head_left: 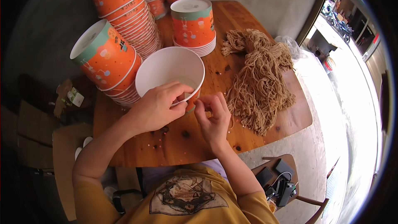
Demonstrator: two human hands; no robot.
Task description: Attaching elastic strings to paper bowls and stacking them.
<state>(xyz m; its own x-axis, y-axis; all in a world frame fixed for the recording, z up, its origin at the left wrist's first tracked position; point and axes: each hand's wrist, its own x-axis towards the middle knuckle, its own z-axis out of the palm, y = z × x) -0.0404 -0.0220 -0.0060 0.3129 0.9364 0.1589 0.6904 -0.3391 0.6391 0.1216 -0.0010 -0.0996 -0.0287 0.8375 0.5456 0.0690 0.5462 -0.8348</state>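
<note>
A white-lined paper bucket with an orange outside stands open-end up near the middle of the table, tilted slightly toward me. My left hand grips its near rim, with fingers inside and the thumb outside. Close to the bucket's right outer wall, my right hand is closed in a pinch. A thin tan cord loops out beside that hand; its end at the fingertips is too small to make out. To the right lies a thick bundle of tan cords.
Upside-down stacks of orange-and-green buckets stand at left, at the back left and behind. The wooden table has a rounded right corner. A chair holding phones and cables stands at lower right; a cardboard box is at left.
</note>
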